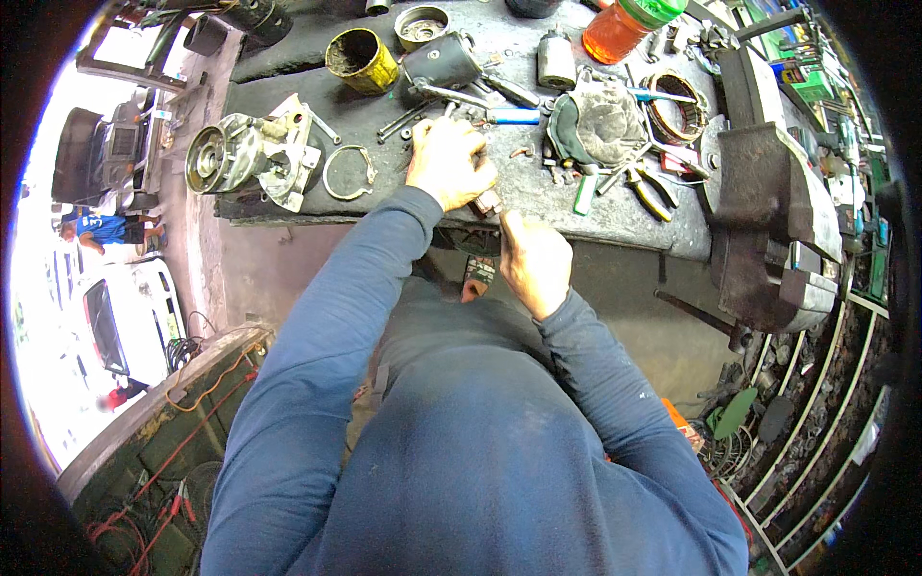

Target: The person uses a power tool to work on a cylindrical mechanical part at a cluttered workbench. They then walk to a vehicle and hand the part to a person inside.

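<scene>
Both your hands, left hand and right hand, are clamped on that small part at the bench edge, so keep it braced steady

yellow can, bench vise, orange bottle, pliers.

Long-sleeved top, dark blue, plain, no print or logo visible. Same cloth over chest and both arms. Sleeves full length, ending at wrists; cuffs snug, no buttons seen. Fabric soft, creased at elbows and shoulders, a few small pale specks on right sleeve. Left hand and right hand bare: no gloves, no watch, no rings visible. Collar and lower body out of view.
</scene>
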### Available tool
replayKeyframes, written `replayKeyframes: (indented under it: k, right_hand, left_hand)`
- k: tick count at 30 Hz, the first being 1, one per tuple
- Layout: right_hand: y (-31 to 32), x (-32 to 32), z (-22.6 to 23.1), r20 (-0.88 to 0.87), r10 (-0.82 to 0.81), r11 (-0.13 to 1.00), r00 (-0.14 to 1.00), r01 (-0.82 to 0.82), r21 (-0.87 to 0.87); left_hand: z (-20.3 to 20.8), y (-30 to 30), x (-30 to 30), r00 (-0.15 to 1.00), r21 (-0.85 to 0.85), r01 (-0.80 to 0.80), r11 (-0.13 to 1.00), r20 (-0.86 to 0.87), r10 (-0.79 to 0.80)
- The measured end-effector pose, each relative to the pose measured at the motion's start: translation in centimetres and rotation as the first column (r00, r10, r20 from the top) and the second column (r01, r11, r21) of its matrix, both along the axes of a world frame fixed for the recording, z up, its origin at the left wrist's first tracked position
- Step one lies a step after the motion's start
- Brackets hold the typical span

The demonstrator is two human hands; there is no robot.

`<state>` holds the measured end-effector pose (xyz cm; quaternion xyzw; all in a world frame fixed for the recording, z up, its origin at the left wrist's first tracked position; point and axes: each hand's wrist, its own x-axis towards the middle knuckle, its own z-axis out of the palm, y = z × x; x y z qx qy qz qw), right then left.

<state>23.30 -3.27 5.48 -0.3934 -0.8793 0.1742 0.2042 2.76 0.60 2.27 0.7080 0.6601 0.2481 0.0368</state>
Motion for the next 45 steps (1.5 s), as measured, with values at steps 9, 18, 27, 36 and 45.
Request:
replayKeyframes:
  k: [9, 18, 27, 36, 45]
  right_hand:
    - [-0.4, 0.9, -1.7, -0.065, -0.025, 0.999, 0.998, 0.028, 0.046]
    - [-1.0, 0.7, -3.2, -0.152, -0.101, 0.995, 0.983, 0.096, -0.039]
    - [-0.5, 0.0, -3.0, -0.082, -0.072, 0.997, 0.994, 0.070, -0.023]
    - [0.4, -1.0, 0.6, 0.045, -0.028, 0.999, 0.999, 0.029, -0.022]
    - [0.3, 0.4, -0.5, -0.046, -0.003, 1.000, 0.999, 0.003, 0.011]
  left_hand:
    - [-0.3, 0.2, -0.1, 1.000, 0.003, 0.012, 1.000, -0.001, -0.012]
    - [-0.1, -0.1, -0.4, 1.000, -0.070, 0.010, 0.997, -0.022, -0.012]
    - [-0.6, 0.2, -0.4, 1.000, -0.007, 0.015, 1.000, -0.005, -0.015]
    - [-0.4, 0.1, -0.6, 1.000, -0.016, 0.006, 1.000, -0.006, -0.006]
    - [-0.6, -0.2, -0.5, 1.000, -0.003, 0.021, 1.000, -0.010, -0.021]
